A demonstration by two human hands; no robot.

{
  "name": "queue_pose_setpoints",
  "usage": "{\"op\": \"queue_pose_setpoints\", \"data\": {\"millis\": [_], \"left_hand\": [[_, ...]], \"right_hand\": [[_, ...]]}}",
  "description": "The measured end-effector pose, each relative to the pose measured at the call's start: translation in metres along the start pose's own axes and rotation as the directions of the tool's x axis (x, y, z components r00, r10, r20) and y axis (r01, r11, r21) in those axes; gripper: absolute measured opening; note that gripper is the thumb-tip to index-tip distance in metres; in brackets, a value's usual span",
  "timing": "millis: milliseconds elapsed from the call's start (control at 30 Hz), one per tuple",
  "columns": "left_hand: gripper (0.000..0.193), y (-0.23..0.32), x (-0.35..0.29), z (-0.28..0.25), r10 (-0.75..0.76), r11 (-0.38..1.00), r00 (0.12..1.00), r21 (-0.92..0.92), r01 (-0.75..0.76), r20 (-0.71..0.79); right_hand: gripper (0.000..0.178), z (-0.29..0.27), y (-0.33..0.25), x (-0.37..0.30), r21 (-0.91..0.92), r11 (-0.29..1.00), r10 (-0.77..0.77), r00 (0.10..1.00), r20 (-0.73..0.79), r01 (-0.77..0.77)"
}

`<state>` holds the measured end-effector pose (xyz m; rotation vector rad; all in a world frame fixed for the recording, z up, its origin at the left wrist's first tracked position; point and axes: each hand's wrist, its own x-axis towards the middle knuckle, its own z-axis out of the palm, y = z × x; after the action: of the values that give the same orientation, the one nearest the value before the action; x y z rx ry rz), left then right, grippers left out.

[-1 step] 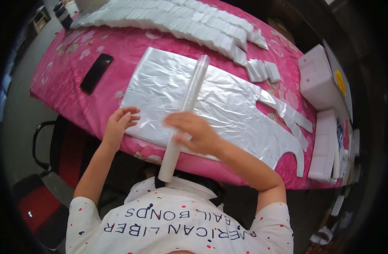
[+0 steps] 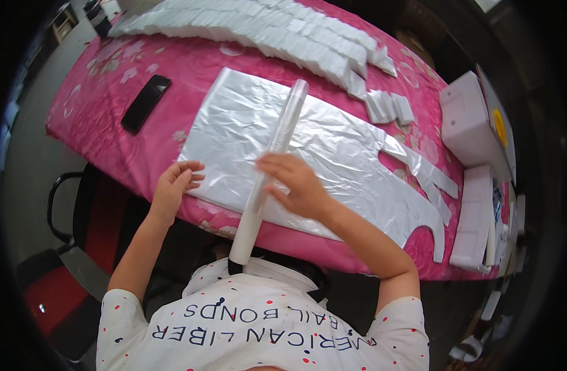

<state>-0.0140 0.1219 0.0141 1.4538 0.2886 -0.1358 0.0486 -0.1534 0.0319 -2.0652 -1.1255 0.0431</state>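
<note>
A silvery-white plastic apron (image 2: 333,154), wrinkled and with strap-like cut-outs at its right end, lies flat on the table. A long pale tube (image 2: 249,226) lies across it and sticks out over the near table edge towards my body. Over the tube's middle is my right hand (image 2: 299,188), a little blurred. Its fingers are stretched and its thumb is apart; whether it touches the tube I cannot tell. My left hand (image 2: 175,188) is at the apron's near left edge, fingers loosely bent and apart, with nothing visible in them.
Rows of folded white packets (image 2: 265,31) line the far side, with several loose packets (image 2: 388,108) at their right. A black phone (image 2: 146,104) lies left on the pink flowered tablecloth (image 2: 85,117). White boxes (image 2: 472,120) stand right; red-and-black chairs (image 2: 55,287) are left.
My right hand has shifted slightly right and away from me over the tube. My left hand has hardly moved. The whole view has shifted a little.
</note>
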Motion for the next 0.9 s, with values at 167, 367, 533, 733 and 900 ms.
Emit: {"op": "queue_pose_setpoints", "data": {"millis": [167,367,533,733,900], "left_hand": [[0.025,-0.021,-0.046,-0.016,0.108,0.993,0.993,0.034,-0.109,0.038],[0.071,-0.013,-0.061,0.011,0.513,0.271,0.852,0.923,-0.273,0.101],[0.078,-0.024,-0.058,-0.004,0.306,0.495,0.951,0.861,-0.12,-0.044],[0.054,-0.013,-0.069,0.012,-0.098,0.952,0.974,-0.264,0.151,0.203],[0.042,0.0,-0.069,0.039,0.027,0.918,0.957,-0.385,0.09,0.288]], "right_hand": [[0.05,0.023,0.041,0.044,-0.381,0.919,-0.056,0.988,0.142,0.107],[0.054,0.109,0.026,0.127,-0.341,0.928,0.1,0.984,-0.151,-0.146],[0.073,0.14,0.007,0.143,0.223,0.881,0.47,0.724,-0.505,-0.416],[0.061,0.107,0.002,0.105,0.999,-0.049,0.46,0.887,0.043,-0.023],[0.048,0.073,0.009,0.056,0.994,-0.027,0.398,0.911,0.109,-0.107]]}}
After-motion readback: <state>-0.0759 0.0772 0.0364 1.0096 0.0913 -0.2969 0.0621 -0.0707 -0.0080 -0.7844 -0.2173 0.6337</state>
